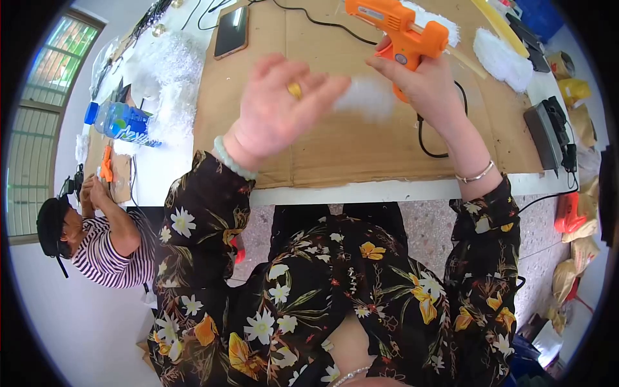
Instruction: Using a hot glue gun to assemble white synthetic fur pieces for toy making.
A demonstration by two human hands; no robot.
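My right hand point(429, 87) is wrapped round the handle of an orange hot glue gun point(403, 26), whose nozzle end points to the upper left over the cardboard. To its left my left hand point(284, 106) is raised, slightly smeared by motion, with a yellow ring on one finger. At its fingertips is a small whitish piece point(367, 100), pinched at its left end and too blurred to name. The piece is just left of the glue gun's handle. Below both hands lies a brown cardboard sheet point(335, 155) on the white table.
A phone point(231, 31) lies at the cardboard's far left. White fluffy tinsel point(171, 77) and a blue-capped bottle point(126, 122) are on the left. White fluffy pieces point(503, 58) and a black power adapter point(545, 135) sit right. A black cable crosses the cardboard. Another person point(109, 238) works at left.
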